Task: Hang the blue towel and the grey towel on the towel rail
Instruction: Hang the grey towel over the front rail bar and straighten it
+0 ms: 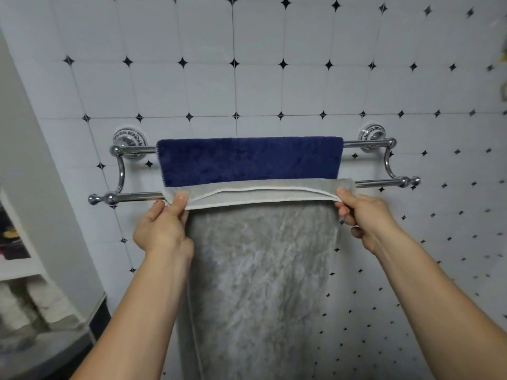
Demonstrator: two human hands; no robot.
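Note:
A chrome double towel rail (378,183) is fixed to the tiled wall. The blue towel (249,160) hangs over its upper back bar. The grey towel (260,270) is draped over the lower front bar, its white-edged top hem folded over and its long part hanging down between my arms. My left hand (162,226) pinches the hem's left corner by the bar. My right hand (362,215) pinches the right corner, thumb on top.
White wall tiles with small black diamonds (282,89) fill the background. At the left stand a white shelf unit (19,267) with folded cloths and small items, and a grey rounded surface (41,355) below it.

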